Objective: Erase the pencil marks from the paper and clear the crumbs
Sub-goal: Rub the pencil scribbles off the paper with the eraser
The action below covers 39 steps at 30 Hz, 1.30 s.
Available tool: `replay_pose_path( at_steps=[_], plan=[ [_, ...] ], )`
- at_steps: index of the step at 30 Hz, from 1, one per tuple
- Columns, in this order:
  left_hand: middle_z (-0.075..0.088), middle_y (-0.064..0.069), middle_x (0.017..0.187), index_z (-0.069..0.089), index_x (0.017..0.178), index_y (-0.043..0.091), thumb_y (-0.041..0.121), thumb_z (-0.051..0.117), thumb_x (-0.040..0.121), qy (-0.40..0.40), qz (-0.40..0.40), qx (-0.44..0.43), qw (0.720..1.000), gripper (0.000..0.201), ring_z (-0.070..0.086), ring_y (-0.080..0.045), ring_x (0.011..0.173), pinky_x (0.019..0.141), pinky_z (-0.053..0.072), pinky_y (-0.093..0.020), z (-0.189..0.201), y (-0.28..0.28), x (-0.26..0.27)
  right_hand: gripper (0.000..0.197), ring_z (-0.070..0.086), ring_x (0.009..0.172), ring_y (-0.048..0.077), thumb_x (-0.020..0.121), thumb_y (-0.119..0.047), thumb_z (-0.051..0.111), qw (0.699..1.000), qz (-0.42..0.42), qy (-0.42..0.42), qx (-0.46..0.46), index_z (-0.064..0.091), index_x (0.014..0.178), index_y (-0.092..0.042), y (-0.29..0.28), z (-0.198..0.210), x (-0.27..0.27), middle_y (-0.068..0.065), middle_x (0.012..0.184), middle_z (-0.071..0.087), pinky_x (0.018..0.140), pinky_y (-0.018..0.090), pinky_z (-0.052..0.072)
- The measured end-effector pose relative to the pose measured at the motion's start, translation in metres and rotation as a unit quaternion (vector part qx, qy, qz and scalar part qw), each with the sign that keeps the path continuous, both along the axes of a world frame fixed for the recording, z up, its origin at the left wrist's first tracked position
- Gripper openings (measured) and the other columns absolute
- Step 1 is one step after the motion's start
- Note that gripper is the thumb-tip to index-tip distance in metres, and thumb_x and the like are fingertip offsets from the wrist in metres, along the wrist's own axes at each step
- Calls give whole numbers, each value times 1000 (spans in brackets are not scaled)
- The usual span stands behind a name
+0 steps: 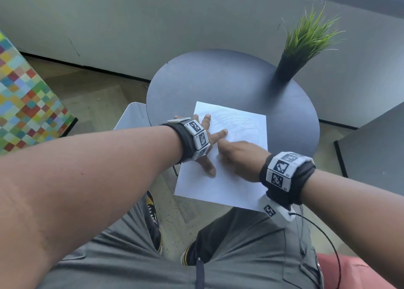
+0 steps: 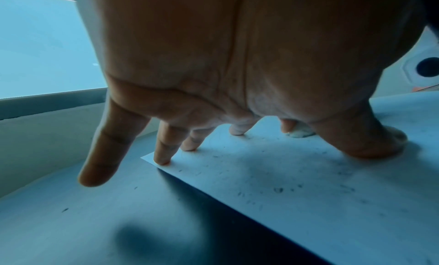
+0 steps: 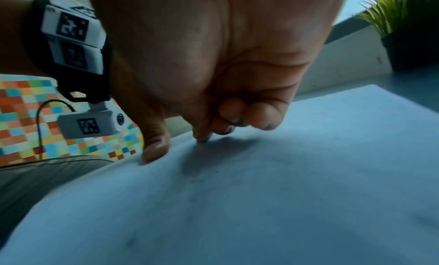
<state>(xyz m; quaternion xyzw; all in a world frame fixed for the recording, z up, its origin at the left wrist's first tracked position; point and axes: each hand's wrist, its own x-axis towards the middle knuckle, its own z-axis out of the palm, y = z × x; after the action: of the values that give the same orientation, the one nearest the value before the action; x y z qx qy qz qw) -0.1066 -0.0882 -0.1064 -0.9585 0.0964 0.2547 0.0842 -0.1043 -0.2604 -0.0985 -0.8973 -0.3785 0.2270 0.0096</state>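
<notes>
A white paper [image 1: 229,183] lies on the round dark table [image 1: 218,78], its near part hanging past the table's edge. Faint pencil scribbles [image 1: 240,122] cover its far half. My left hand [image 1: 207,140] lies on the paper's left side with fingers spread and straight, fingertips pressing down [image 2: 162,161]. My right hand [image 1: 220,143] is curled, pinching a small white eraser [image 2: 299,133] against the paper beside the left index finger. Dark eraser crumbs [image 2: 277,190] are scattered over the sheet [image 2: 308,194]. In the right wrist view the curled fingers [image 3: 202,135] hide most of the eraser.
A green grass plant in a black pot [image 1: 286,65] stands at the table's far right. A white chair seat [image 1: 133,115] sits left of the table, a chequered coloured block [image 1: 26,96] further left, and a grey panel [image 1: 376,144] on the right.
</notes>
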Motion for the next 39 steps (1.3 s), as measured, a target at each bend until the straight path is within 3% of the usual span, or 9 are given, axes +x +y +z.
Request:
replay_pose_path(
  at_steps=[5,7,10,15,20,25,30,35,39],
  plan=[
    [-22,-15,159,-24,136,60,102,49,32,12,12,-8,1000,134,-2,-51,144,102,23,-71,0,-5,1,18,53,82,36,97,-32,38,982,-177,-67,-23,35,98,-14,-15,4,35,19,103,59,73,41,48],
    [-21,-16,159,-24,135,60,101,51,32,10,13,-9,1000,134,-1,-52,144,102,23,-72,0,-5,0,12,51,81,34,96,-25,37,988,-140,-71,-13,32,99,-16,-6,1,23,18,105,61,69,37,42],
    [-22,-17,159,-22,139,58,99,54,35,14,13,-10,1000,135,-3,-53,144,103,23,-72,1,-5,-1,31,55,90,35,98,-27,36,1000,-19,-12,-4,33,124,-10,-1,0,0,15,108,61,73,39,45],
    [-21,-17,159,-25,135,61,100,51,32,18,19,-5,1000,134,0,-53,143,102,23,-71,3,-7,0,20,53,86,36,97,-32,39,980,-188,-68,-17,37,102,-13,-13,0,39,20,108,59,74,40,47],
    [-20,-20,158,-22,134,63,98,56,35,23,11,-4,1000,132,1,-57,141,100,27,-74,4,-9,0,36,59,92,36,93,-23,39,999,-47,-6,18,37,129,-18,2,-8,2,14,108,62,76,41,50],
    [-22,-20,158,-27,130,65,99,53,26,29,22,4,999,135,3,-58,140,101,26,-74,4,-12,2,18,53,86,36,96,-30,40,979,-191,-70,-24,39,103,-13,-18,2,39,21,109,58,73,38,46],
    [-21,-21,158,-26,133,64,97,59,30,36,18,7,999,138,1,-58,141,100,24,-73,7,-13,2,27,58,89,34,94,-20,39,1000,-24,-15,-7,34,121,-15,-2,-3,0,13,105,61,74,40,50],
    [-17,-20,158,-27,133,62,98,56,26,34,7,20,999,140,13,-57,138,101,30,-70,9,-15,5,14,49,79,34,96,-30,38,983,-164,-80,-15,31,96,-18,-11,0,39,20,104,57,69,38,44],
    [-27,-7,158,-28,130,62,97,57,27,37,-2,-2,999,138,6,-60,139,101,25,-73,7,-11,2,14,51,77,32,94,-24,39,997,-69,-44,-4,34,102,-14,5,-5,13,13,95,56,64,36,41]
  ],
)
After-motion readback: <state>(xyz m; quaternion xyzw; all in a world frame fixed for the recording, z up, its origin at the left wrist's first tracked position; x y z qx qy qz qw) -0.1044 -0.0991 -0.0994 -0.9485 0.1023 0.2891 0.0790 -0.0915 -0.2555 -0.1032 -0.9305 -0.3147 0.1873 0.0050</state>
